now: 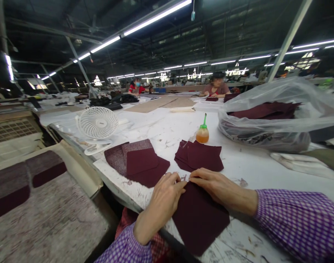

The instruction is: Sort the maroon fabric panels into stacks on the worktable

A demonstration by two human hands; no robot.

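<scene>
Head view: hands (166,193) (217,186) nearly together, pinched on maroon cloth (201,223), seemingly its far edge, tabletop (254,164) open rightward

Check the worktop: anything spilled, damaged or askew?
No fresh spill visible; the green-capped bottle stands upright. The white tabletop looks worn, with dark smears and streaks, some near its front edge. The maroon pile just beyond the right hand is fanned unevenly, not squared.

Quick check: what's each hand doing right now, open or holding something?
Left hand: fingers curled at the maroon piece's upper edge; pinching or pressing, can't tell.
Right hand: fingertips at that edge; grip likewise unclear.
</scene>
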